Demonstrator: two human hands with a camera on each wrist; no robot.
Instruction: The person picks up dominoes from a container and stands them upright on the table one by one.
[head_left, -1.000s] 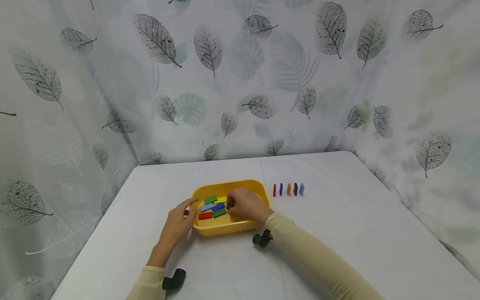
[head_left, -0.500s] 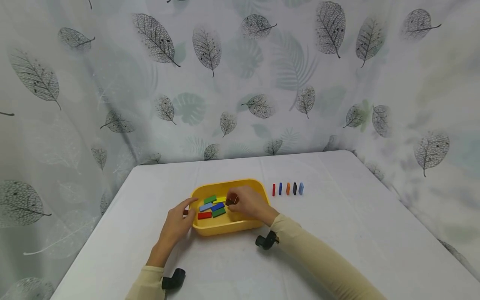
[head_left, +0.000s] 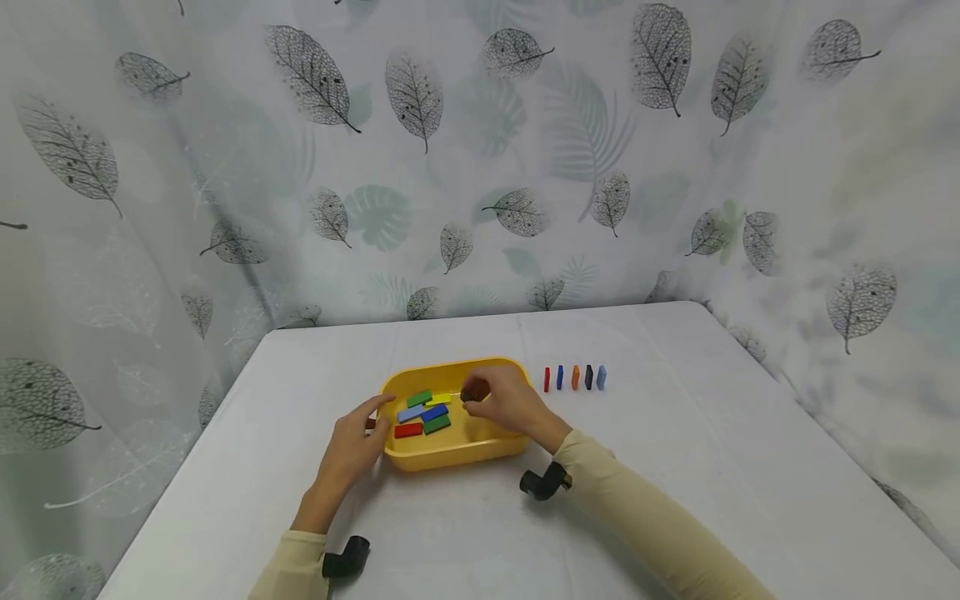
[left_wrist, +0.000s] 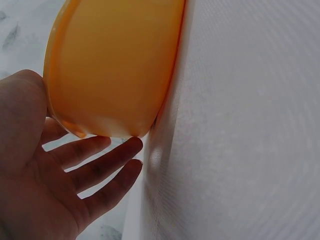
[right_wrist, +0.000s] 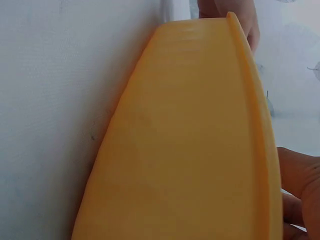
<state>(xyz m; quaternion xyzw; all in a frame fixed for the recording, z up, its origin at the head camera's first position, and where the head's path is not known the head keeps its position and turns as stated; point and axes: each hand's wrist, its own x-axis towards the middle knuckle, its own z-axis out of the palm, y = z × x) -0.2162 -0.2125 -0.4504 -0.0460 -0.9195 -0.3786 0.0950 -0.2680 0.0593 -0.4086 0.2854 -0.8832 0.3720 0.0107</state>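
"What's the right hand (head_left: 512, 407) got?"

"A small dark block (head_left: 468, 397), pinched and mostly hidden, over the yellow plastic tray (head_left: 453, 454)."

"The left hand (head_left: 351, 447)?"

"Grip apart, fingers spread against the tray's end. Flat coloured rectangular blocks (head_left: 434, 412) lie inside; five thin upright blocks (head_left: 576, 377) line the white-covered desk (head_left: 450, 533), just right."

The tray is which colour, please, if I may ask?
The tray is yellow, best seen in the head view.
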